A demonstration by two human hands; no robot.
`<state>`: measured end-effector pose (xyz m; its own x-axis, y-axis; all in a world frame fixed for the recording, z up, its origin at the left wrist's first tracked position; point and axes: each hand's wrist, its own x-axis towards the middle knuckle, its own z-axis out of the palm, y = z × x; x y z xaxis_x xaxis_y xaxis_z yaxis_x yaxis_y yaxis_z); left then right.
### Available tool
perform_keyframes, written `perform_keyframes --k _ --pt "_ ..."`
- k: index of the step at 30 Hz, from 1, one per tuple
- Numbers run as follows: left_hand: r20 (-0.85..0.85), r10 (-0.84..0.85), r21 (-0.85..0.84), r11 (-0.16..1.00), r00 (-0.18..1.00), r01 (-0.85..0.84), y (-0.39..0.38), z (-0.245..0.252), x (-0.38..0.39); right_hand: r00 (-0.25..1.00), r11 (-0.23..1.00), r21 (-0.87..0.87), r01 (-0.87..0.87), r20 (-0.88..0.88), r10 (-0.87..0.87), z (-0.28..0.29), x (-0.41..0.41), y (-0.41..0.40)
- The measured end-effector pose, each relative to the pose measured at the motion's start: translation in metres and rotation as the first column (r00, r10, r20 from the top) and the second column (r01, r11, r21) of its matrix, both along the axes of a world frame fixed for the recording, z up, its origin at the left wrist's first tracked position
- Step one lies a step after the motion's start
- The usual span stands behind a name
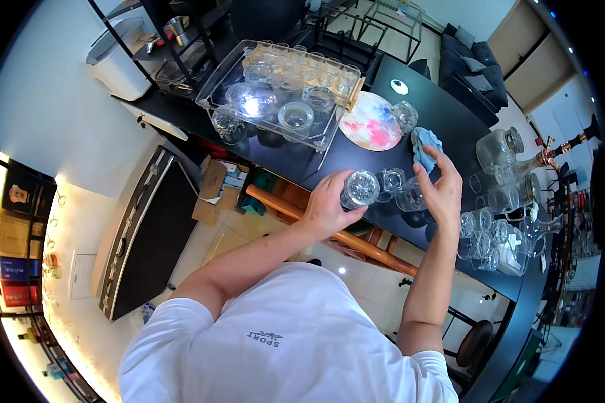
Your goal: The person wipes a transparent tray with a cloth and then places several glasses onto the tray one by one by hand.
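Note:
My left hand is closed around a cut-glass tumbler, its patterned base turned up towards me. My right hand is raised above the dark counter with thumb and fingers apart, holding nothing. Just beyond its fingertips a crumpled blue cloth lies on the counter. Between my hands stand a square-based glass and another glass, partly behind my right thumb. Farther back a glass rests at the right edge of a round, paint-patterned board.
At the back left, a clear tray holds bowls and rows of small glasses. On the right are a lidded glass jar, a glass vessel with a copper-coloured fitting and several glasses. A wooden rail runs below the counter's near edge.

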<state>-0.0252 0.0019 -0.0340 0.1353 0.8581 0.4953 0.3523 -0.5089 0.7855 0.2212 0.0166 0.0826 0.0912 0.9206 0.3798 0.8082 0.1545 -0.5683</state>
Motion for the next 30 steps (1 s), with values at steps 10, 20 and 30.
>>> perform_keyframes --k 10,20,30 --pt "0.003 0.389 -0.116 0.915 0.921 -0.386 -0.027 0.005 -0.113 0.994 0.987 0.158 0.032 -0.108 -0.015 0.005 -0.007 -0.003" --pt "-0.168 0.573 -0.001 0.814 0.802 -0.581 0.045 -0.010 -0.147 0.982 0.981 0.130 0.147 -0.139 -0.129 0.001 -0.017 0.001" --pt "0.057 0.470 -0.103 0.880 0.881 -0.464 0.057 -0.008 -0.125 0.973 0.973 0.111 0.200 -0.136 -0.185 -0.006 0.002 -0.029"
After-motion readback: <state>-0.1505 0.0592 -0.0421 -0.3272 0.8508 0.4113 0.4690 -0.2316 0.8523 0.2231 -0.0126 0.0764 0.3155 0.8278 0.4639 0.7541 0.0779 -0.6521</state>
